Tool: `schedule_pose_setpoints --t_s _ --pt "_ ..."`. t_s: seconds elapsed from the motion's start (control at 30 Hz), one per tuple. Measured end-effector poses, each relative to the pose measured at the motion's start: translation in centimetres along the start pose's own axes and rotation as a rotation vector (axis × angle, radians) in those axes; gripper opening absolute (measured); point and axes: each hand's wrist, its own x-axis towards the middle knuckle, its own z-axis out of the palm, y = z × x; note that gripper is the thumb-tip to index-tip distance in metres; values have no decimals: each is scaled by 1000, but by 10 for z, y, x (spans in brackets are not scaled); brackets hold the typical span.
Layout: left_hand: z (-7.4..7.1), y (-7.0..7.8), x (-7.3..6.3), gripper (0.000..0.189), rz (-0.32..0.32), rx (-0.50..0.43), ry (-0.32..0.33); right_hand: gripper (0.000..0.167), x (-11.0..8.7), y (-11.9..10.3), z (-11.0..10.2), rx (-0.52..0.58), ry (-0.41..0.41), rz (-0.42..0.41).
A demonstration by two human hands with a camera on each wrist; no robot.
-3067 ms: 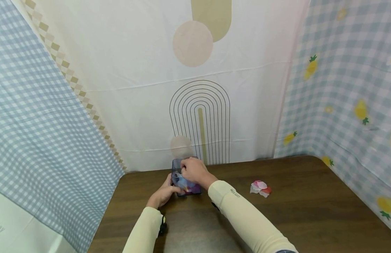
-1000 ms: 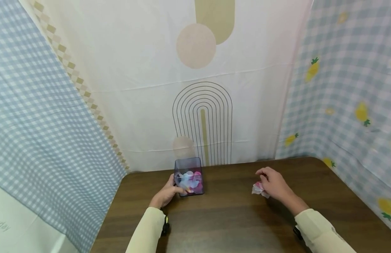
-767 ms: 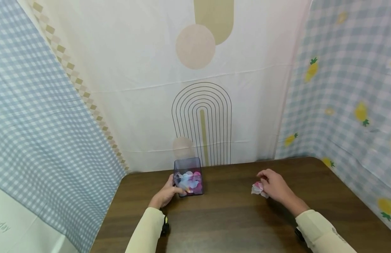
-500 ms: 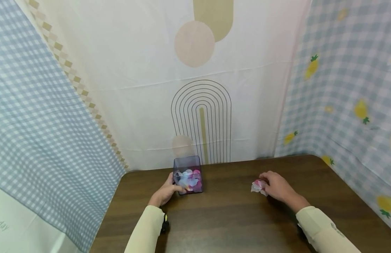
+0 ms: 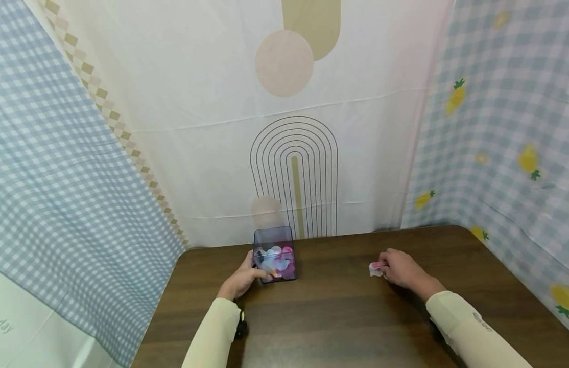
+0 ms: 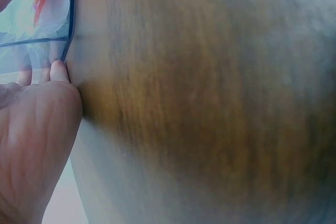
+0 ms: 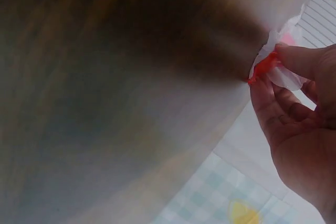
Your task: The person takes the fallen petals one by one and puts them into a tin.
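Note:
On the left, my left hand (image 5: 240, 280) holds a see-through, purple-tinted box (image 5: 273, 236) at its left side and near corner, the thumb over the near part and fingers along the side. Inside lie many flower petals (image 5: 276, 263), pale blue-white, pink and magenta. The left wrist view shows fingertips through the clear wall. Over at the right, my right hand (image 5: 404, 268) pinches a small bunch of petals (image 5: 375, 270) between thumb and fingers. In the right wrist view a red petal (image 7: 266, 66) and white ones stick out of that pinch.
Both hands work over a dark brown wooden table (image 5: 330, 306). A white patterned cloth (image 5: 211, 168) hangs right behind its back edge, close to the box. Blue checked cloths hang at the left (image 5: 82, 204) and right (image 5: 477, 128).
My right hand has moved from over the box to the petals on the right, and its fingers have gathered them into a pinch. My left hand has stayed at the box.

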Motion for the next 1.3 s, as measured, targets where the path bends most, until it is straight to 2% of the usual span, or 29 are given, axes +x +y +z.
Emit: schedule_pose_setpoints --t_s 0.07,0.53,0.8,0.93,1.07,1.3 --pt "0 0 1 99 -3 -5 2 16 1 3 0 4 6 4" --pt "1 1 3 101 -5 -9 -11 13 2 7 -6 39 -2 54" --pt "0 2 2 98 1 -7 -5 14 3 0 -10 90 55 53" --pt "0 1 0 98 5 6 2 12 7 -14 -12 95 132 37" --pt "-1 0 -2 99 -1 2 0 9 12 -37 -8 113 210 -8" --pt "1 1 -2 99 -2 4 9 10 14 -93 3 141 238 -145"
